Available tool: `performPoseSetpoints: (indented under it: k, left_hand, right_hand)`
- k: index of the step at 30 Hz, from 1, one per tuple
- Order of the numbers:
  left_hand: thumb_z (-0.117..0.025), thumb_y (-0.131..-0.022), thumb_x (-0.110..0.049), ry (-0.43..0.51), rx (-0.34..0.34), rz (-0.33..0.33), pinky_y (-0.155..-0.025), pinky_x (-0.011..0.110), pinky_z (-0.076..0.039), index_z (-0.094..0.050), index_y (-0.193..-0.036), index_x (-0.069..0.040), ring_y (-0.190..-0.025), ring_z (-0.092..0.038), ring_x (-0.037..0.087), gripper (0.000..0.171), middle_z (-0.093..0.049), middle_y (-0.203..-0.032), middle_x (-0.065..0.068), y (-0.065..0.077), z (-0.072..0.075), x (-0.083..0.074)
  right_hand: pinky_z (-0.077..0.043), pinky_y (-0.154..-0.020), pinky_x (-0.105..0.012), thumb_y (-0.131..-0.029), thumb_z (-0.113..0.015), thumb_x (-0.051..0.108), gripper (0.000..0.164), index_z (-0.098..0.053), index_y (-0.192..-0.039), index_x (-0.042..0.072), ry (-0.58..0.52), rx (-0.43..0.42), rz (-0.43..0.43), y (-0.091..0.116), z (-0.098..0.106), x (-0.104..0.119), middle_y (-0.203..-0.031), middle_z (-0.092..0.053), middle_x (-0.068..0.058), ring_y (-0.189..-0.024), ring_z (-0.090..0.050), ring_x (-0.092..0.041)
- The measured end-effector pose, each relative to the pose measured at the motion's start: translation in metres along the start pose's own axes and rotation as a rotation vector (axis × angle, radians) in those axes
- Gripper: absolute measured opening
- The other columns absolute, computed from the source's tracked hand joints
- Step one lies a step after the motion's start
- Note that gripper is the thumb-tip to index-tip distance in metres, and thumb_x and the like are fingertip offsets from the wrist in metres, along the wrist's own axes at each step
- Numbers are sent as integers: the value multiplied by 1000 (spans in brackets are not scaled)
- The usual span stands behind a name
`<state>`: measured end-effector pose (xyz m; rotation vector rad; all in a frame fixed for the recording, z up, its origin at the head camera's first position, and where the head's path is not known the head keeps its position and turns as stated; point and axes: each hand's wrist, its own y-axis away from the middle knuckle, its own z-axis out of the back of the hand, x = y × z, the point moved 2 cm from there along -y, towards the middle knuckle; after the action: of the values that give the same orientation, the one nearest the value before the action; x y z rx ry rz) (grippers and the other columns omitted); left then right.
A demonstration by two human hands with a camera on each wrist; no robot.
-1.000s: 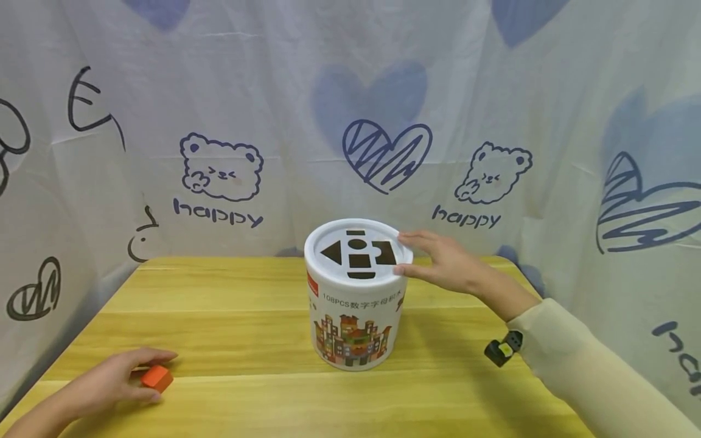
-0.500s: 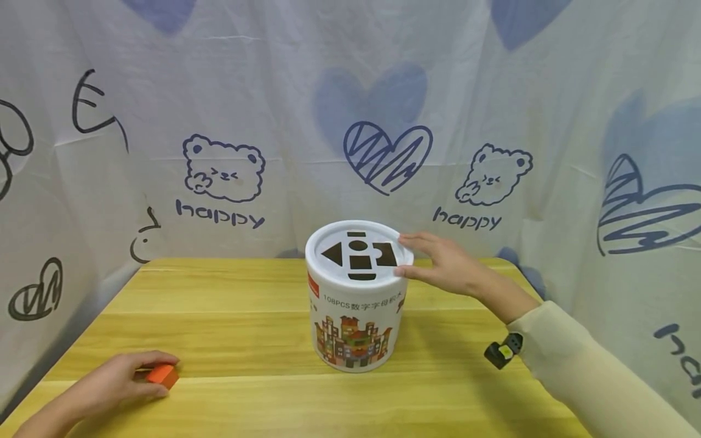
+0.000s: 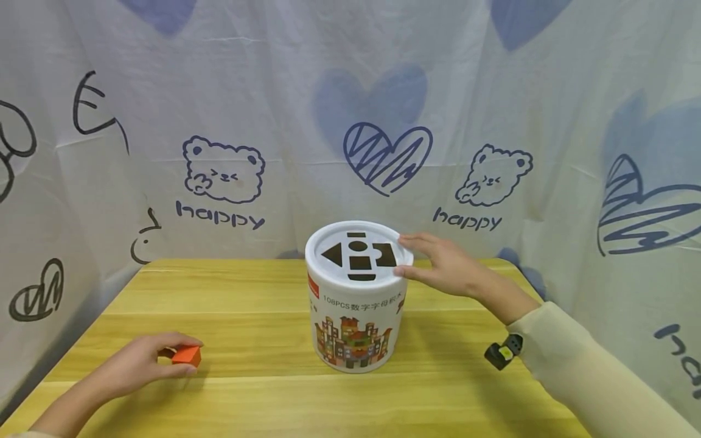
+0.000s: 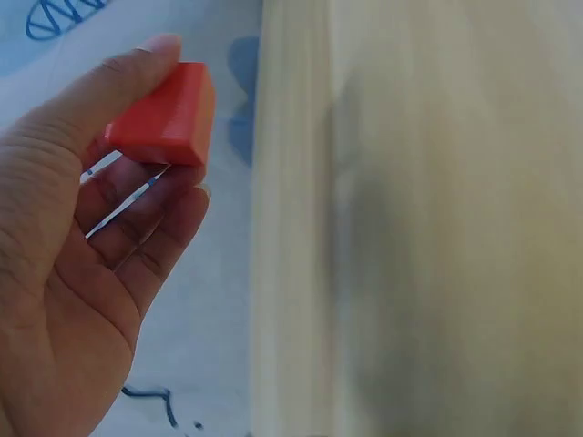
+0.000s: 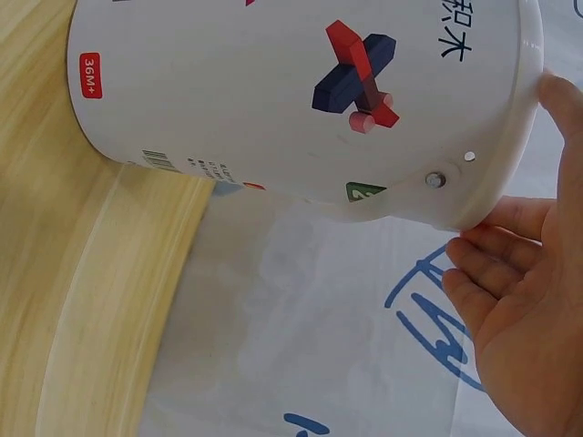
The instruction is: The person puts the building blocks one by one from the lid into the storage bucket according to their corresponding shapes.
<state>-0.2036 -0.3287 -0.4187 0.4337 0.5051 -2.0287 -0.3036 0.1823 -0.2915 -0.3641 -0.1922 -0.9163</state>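
Observation:
A small red block [image 3: 187, 356] is pinched between the thumb and fingers of my left hand [image 3: 134, 368], low over the left part of the table. In the left wrist view the block [image 4: 168, 114] shows flat faces; the thumb lies on one side and the fingers under it. At mid-table stands a white bucket [image 3: 356, 322], upright, its white lid [image 3: 323, 267] cut with several dark shaped holes. My right hand [image 3: 446, 264] rests on the lid's right edge, thumb and fingers spread and nearly straight. In the right wrist view they touch the rim [image 5: 524, 118].
The wooden table [image 3: 246, 340] has rounded far corners. A white curtain [image 3: 296, 121] with printed hearts and bears hangs behind it and at both sides. A small black device [image 3: 502, 351] is strapped at my right wrist.
My left hand has moved right and slightly away from me, carrying the red block off its earlier place near the table's left side. The right hand and the bucket stay where they were.

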Motion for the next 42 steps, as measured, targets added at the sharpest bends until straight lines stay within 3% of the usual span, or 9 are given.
performPoseSetpoints:
  k: [10,16,25,33,42]
  left_hand:
    - [-75,-85,-40,-79,-66,-64,-72,26,-55,-69,-113,-17,-81,-57,0,37,-63,-94,-17,-27,21,-44]
    - [-75,-85,-40,-123,-83,-117,-71,28,-54,-69,-113,-18,-82,-57,0,36,-63,-95,-19,-44,33,-72]
    - [-75,-85,-44,-128,-62,-152,-71,29,-53,-70,-113,-17,-85,-58,5,38,-64,-97,-16,-71,44,-109]
    - [-71,-85,-51,-145,-35,-178,-79,36,-54,-70,-116,-16,-92,-59,9,46,-66,-104,-12,-92,48,-132]
    - [-78,-84,-37,-139,-61,-320,-75,30,-54,-71,-112,-16,-85,-56,7,36,-64,-98,-13,-115,53,-156]
  right_hand:
    - [-34,-107,-61,-94,-49,63,77,-40,-149,10,41,8,23,1,-2,3,-152,-37,-11,-135,-40,-37]
    - [-35,-107,-59,-94,-44,67,81,-40,-149,9,101,41,7,-1,1,7,-153,-36,-12,-133,-42,-37]
    - [-31,-110,-58,-93,-38,72,87,-38,-150,6,207,65,-8,-3,7,16,-153,-36,-16,-134,-41,-40]
    - [-33,-110,-56,-96,-39,65,77,-45,-146,6,234,64,65,-2,8,22,-150,-41,-15,-133,-42,-38]
    - [-32,-110,-57,-96,-41,64,79,-41,-148,4,217,51,36,-2,6,21,-151,-38,-17,-132,-42,-41]
